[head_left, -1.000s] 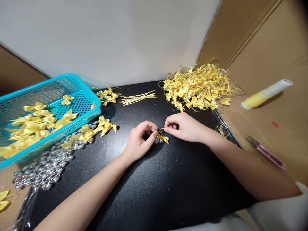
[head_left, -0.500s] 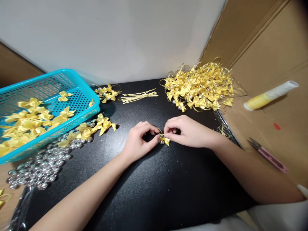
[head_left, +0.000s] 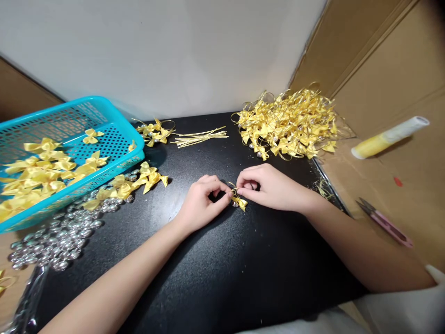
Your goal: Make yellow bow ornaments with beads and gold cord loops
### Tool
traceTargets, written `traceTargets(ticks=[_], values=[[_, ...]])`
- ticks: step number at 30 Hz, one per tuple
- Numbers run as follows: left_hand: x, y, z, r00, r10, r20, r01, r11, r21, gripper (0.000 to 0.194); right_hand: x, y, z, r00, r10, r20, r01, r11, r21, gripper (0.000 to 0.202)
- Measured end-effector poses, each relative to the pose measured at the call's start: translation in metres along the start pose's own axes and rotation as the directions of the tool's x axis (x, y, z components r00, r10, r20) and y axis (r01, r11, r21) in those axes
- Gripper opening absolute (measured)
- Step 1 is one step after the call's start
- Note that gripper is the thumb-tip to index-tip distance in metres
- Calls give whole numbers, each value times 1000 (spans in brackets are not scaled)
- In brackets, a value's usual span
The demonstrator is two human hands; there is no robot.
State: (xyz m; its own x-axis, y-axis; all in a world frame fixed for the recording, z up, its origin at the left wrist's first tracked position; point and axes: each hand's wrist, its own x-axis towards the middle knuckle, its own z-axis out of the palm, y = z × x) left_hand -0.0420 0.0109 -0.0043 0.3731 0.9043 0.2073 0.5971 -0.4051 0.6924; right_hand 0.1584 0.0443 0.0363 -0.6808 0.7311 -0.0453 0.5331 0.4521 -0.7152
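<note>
Over the middle of the black table (head_left: 208, 278), my left hand (head_left: 205, 202) and my right hand (head_left: 262, 185) face each other with a small gap between the fingertips. Both pinch a thin gold cord (head_left: 235, 189), bent into a loop. From it hangs a yellow ribbon bow (head_left: 240, 202), low over the tabletop, with a small silver bell or bead beside it, partly hidden by my left fingertips. Several cut gold cords (head_left: 201, 137) lie beyond my hands.
A blue basket (head_left: 128, 160) of yellow bows stands left, with silver beads (head_left: 59, 241) and loose bows (head_left: 151, 177) beside it. Finished-looking looped bows (head_left: 288, 123) are heaped at the back right. Pink-handled snips (head_left: 385, 222) and a yellow-white tube (head_left: 389, 138) lie on cardboard at right.
My fingertips have drawn slightly apart, and more of the cord loop shows between them. My right hand has shifted up a little. The view has tilted very slightly.
</note>
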Motion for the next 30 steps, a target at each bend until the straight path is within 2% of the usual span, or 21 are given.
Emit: traceTargets(ticks=[7,14,30], values=[[0,2,1,1000,-6,16,6,1000,-19,18,1,-1,6,997,77,-7,-78,997,-16,8],[-1,0,0,999,12,41,-11,1000,-30,15,2,-1,8,996,86,-40,-87,996,-33,9],[1,7,0,996,17,87,-22,998,63,16,-1,-9,-2,973,210,100,-199,974,-109,8]])
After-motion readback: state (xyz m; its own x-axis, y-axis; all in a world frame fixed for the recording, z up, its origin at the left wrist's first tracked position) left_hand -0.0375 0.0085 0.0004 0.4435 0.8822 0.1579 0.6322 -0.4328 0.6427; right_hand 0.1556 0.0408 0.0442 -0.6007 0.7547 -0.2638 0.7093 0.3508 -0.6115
